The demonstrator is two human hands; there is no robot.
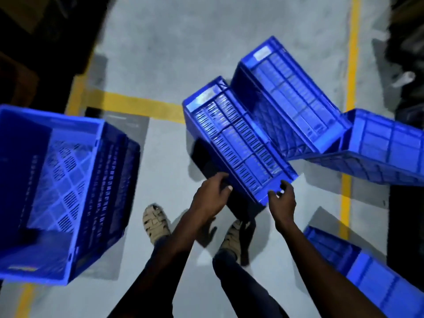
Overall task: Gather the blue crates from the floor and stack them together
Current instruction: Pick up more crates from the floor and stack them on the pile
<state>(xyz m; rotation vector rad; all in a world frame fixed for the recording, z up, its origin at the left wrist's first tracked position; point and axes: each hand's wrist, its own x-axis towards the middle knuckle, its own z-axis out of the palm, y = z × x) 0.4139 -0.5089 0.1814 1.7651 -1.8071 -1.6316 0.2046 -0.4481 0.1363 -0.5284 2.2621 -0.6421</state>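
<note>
A blue slatted crate lies tipped on its side in the middle of the grey floor, its open side facing left. My left hand curls over the rim at its near end. Fingers apart, my right hand touches the crate's near right corner. Behind it a second blue crate leans tilted, and a third lies at the right. Another blue crate sits at the lower right. On the left, an upright blue crate stands open side up.
Yellow floor lines cross the grey concrete, with another line running along the right. Dark shelving borders both sides. My sandalled feet stand just behind the middle crate.
</note>
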